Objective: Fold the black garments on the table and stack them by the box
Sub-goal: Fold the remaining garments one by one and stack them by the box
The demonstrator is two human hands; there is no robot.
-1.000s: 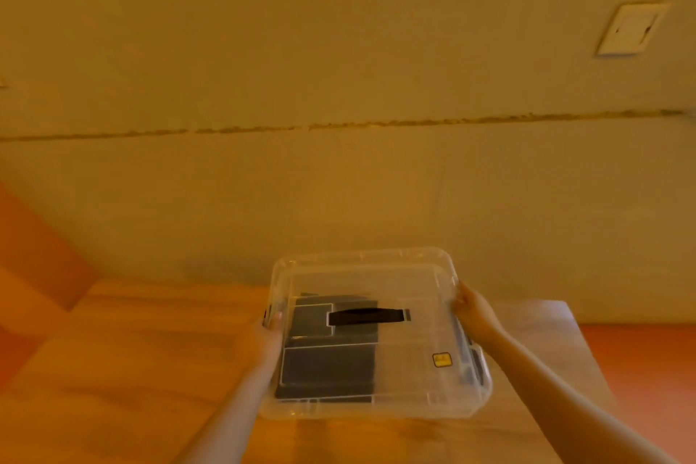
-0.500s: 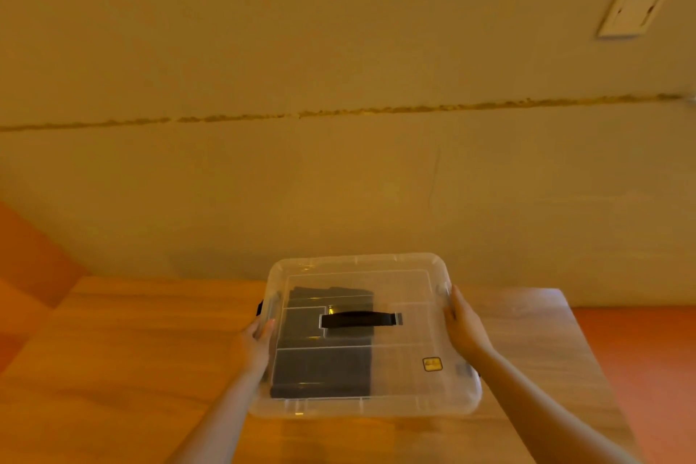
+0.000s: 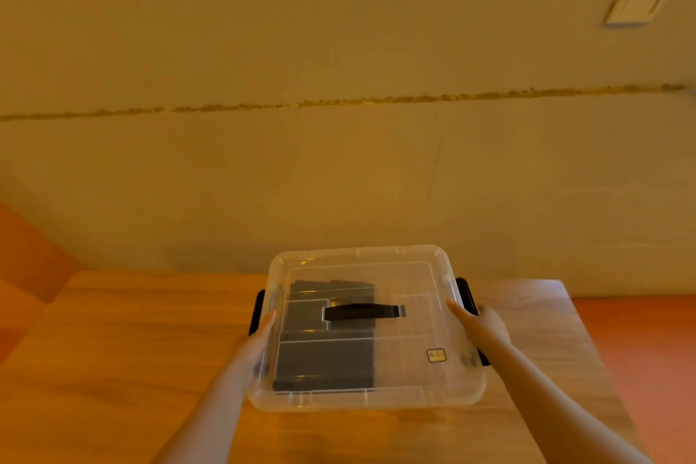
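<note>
Wooden surface (image 3: 132,331) is occupied by a lidded clear box (image 3: 414,380) of folded black garments (image 3: 324,362), flanked by left hand (image 3: 260,341) and right hand (image 3: 480,324), fingers straight against its sides.

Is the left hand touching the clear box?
Touching. The head view shows the left hand laid flat against the left side of the clear box, fingers overlapping its rim with no gap.

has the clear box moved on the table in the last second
Cannot tell. The camera tilted too; the clear box sits about as far from the table's back edge as before, held at both sides.
</note>
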